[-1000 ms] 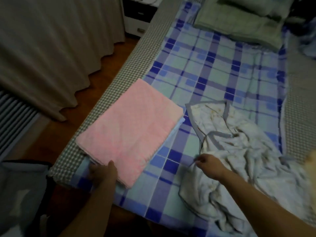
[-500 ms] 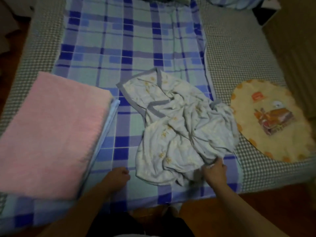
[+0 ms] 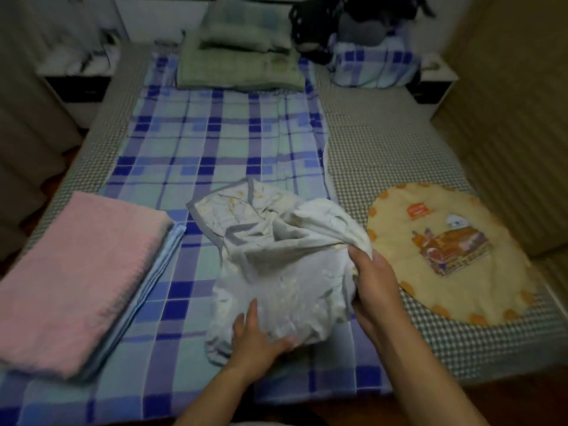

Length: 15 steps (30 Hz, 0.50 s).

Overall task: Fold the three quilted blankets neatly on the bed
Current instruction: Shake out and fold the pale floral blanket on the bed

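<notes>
A crumpled white quilted blanket with grey trim (image 3: 276, 256) lies in a heap on the blue plaid sheet (image 3: 215, 149) near the bed's front edge. My left hand (image 3: 255, 336) grips its near lower edge, thumb on top. My right hand (image 3: 372, 278) pinches a raised fold at the heap's right side. At the left, a folded pink blanket (image 3: 76, 278) rests on a folded light blue one (image 3: 159, 265), whose edges show along the right side.
A round yellow cushion with a printed picture (image 3: 445, 253) lies on the checked mattress cover (image 3: 384, 149) to the right. Green folded bedding (image 3: 239, 56) and a plaid pillow (image 3: 375, 66) sit at the head. Curtain at left, wall at right.
My left hand came off the pink stack and took the white blanket's near edge. My right hand lifted a fold on its right side. The view swung right and up.
</notes>
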Motion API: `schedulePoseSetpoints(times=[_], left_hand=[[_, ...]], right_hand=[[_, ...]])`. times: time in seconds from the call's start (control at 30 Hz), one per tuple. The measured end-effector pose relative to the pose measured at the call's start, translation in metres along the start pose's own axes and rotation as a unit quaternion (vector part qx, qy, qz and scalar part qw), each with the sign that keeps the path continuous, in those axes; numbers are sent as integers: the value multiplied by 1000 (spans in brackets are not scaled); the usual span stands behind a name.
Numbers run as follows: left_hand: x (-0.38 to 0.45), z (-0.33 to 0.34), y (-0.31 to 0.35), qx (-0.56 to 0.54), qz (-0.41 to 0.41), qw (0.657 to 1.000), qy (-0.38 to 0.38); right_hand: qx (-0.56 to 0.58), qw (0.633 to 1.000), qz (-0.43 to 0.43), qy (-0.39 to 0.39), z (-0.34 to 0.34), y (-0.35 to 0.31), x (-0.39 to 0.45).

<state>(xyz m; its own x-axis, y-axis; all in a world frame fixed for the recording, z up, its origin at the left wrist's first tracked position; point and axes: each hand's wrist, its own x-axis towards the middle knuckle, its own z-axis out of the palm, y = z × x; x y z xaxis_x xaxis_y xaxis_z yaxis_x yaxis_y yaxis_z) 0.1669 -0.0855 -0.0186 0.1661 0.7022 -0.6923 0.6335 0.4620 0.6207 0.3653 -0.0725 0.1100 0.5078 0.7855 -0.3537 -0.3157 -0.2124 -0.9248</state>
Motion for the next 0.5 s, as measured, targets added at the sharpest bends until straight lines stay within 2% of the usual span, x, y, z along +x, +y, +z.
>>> schedulePoseSetpoints(times=[0.03, 0.1, 0.2, 0.27, 0.33, 0.43, 0.5], left_hand=[[-4, 3, 16, 29, 17, 999, 25], [-12, 1, 43, 44, 102, 991, 78], [-25, -32, 77, -4, 227, 949, 218], [-41, -83, 113, -81, 233, 911, 329], [-69, -146, 158, -108, 274, 855, 426], [-115, -218, 219, -100, 386, 778, 485], [-131, -244, 243, -61, 427, 742, 513]], right_hand=[[34, 999, -14, -14, 0, -22, -6], [104, 994, -12, -36, 6, -69, -13], [166, 986, -22, -22, 20, -143, -10], [186, 980, -74, 3, 26, -195, -10], [185, 975, -124, 15, 30, -242, -10], [165, 967, -193, 4, 39, -294, -16], [143, 961, -236, -14, 46, -316, -22]])
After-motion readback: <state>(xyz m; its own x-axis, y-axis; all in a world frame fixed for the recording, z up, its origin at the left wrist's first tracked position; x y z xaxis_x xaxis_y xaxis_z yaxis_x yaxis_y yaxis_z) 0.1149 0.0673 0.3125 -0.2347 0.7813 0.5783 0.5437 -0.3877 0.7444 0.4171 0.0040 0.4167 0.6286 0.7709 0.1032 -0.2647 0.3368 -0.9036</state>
